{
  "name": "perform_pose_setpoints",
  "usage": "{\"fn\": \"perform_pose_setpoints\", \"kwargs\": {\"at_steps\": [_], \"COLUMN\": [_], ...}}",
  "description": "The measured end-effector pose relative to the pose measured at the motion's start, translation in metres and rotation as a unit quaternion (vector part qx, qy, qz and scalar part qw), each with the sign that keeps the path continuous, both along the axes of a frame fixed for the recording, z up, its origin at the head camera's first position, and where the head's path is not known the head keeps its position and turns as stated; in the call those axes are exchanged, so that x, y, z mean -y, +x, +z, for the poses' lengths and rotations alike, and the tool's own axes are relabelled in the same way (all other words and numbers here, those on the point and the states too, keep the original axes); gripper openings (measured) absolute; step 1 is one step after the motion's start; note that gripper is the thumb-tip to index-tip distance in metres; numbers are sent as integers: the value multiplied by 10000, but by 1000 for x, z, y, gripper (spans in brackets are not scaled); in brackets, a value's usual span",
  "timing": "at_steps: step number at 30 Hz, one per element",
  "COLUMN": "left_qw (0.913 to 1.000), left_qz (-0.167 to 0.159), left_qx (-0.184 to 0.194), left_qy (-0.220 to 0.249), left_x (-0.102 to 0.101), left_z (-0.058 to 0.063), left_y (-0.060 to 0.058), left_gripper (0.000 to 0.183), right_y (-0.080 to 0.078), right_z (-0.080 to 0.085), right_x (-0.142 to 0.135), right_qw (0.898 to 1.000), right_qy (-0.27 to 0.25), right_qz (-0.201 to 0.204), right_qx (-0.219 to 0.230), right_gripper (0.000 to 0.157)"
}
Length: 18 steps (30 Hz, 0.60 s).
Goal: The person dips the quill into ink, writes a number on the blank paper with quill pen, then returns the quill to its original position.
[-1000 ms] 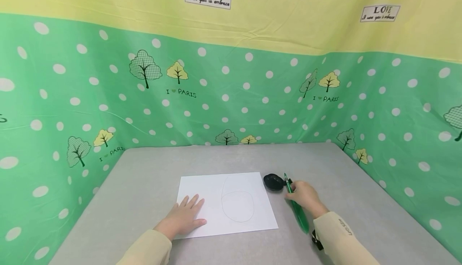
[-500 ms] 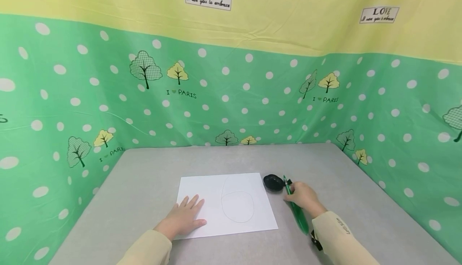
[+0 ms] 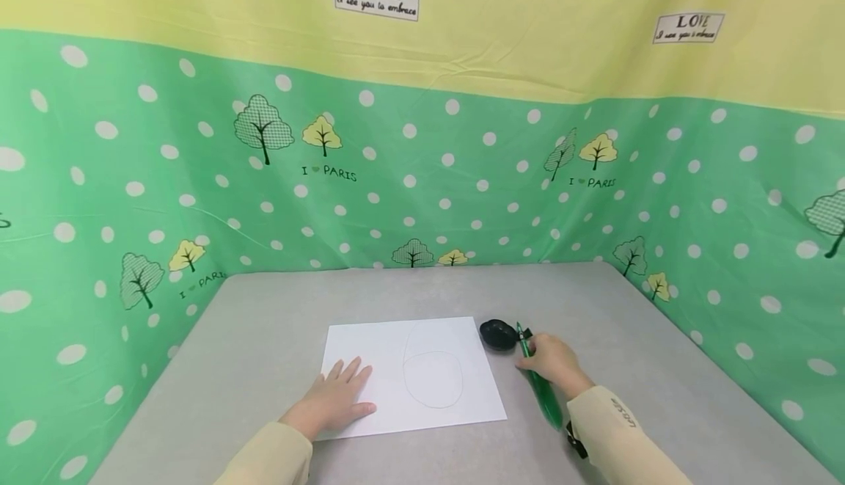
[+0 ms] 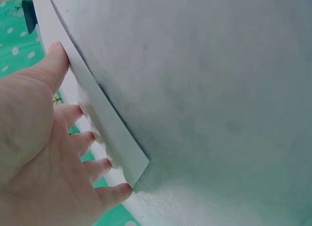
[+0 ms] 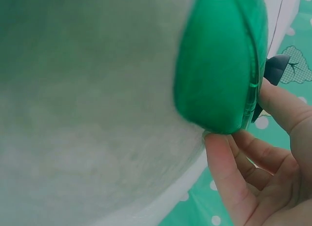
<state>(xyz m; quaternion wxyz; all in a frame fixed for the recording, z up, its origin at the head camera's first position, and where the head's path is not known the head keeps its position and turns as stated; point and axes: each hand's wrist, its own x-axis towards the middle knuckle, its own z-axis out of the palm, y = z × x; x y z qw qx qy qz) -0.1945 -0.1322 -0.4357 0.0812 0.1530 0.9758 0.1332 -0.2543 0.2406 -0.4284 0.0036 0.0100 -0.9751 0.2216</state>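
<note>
White paper (image 3: 403,338) lies on the grey table, bearing a thin drawn line like a large 6. On its left part rests my left hand (image 3: 333,400), palm down with fingers spread. To the right of the sheet, my right hand (image 3: 557,364) pinches a long green pen-like thing (image 3: 544,397) with a narrow pointed tip at the far end and a broad, shiny, leaf-like near end. In the right wrist view, thumb and fingers meet at the edge of this green piece (image 5: 219,65). A black rounded thing (image 3: 498,334) with a short stub sits beside its tip.
The grey table (image 3: 422,290) is backed by a green and yellow printed cloth (image 3: 422,147) on several sides. A small black piece (image 3: 576,441) shows beside the right sleeve. Paper corner (image 4: 131,160) lies under the left fingertips.
The right hand and the green pen-like thing shift very slightly, staying beside the black rounded thing. The left hand stays on the paper. The head view drifts a little.
</note>
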Motion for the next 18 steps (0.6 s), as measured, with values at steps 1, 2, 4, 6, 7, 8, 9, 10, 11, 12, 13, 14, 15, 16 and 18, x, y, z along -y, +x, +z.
{"fn": "perform_pose_setpoints", "kwargs": {"at_steps": [1, 2, 4, 6, 7, 8, 9, 10, 11, 12, 13, 14, 15, 16, 18], "left_qw": [10000, 10000, 10000, 10000, 10000, 9999, 9999, 9999, 9999, 9999, 9999, 9998, 9998, 9998, 9997], "left_qz": [-2, 2, 11, 13, 10, 16, 18, 16, 15, 13, 20, 25, 22, 23, 36], "left_qx": [-5, -6, 9, 8, 3, 7, 14, 14, 20, 29, 54, 64, 53, 45, 8], "left_qy": [7, 9, 62, 88, 97, 116, 127, 120, 116, 119, 153, 179, 180, 207, 252], "left_x": [0, 0, 1, 1, 1, 1, 1, 1, 1, 2, 2, 3, 4, 5, 7], "left_z": [0, -1, -1, 0, 0, 0, 1, 2, 3, 4, 5, 7, 9, 12, 17], "left_y": [0, -1, -1, -1, -2, -2, -3, -3, -4, -4, -4, -5, -5, -6, -8], "left_gripper": [68, 68, 68, 68, 68, 67, 67, 67, 67, 67, 67, 67, 66, 65, 65], "right_y": [1, 1, 2, 2, 2, 2, 2, 2, 2, 1, 0, -1, -1, -2, -5], "right_z": [0, 0, 1, 1, 1, 1, 2, 2, 2, 2, 3, 4, 5, 6, 11], "right_x": [0, 0, 1, 1, 1, 1, 1, 1, 1, 1, 1, 1, 0, 0, -2], "right_qw": [10000, 10000, 10000, 10000, 10000, 10000, 10000, 10000, 10000, 9999, 9999, 9998, 9998, 9998, 9997], "right_qy": [-13, -19, -18, -9, -10, -3, 7, 19, 35, 52, 57, 81, 91, 77, 92], "right_qz": [-11, -7, -7, -11, -13, -3, 15, 46, 76, 112, 134, 163, 162, 135, 100], "right_qx": [16, 29, 33, 33, 40, 47, 38, 33, 19, 5, -12, -58, -99, -118, -210], "right_gripper": [26, 25, 26, 26, 27, 27, 28, 30, 32, 34, 37, 39, 42, 44, 49]}}
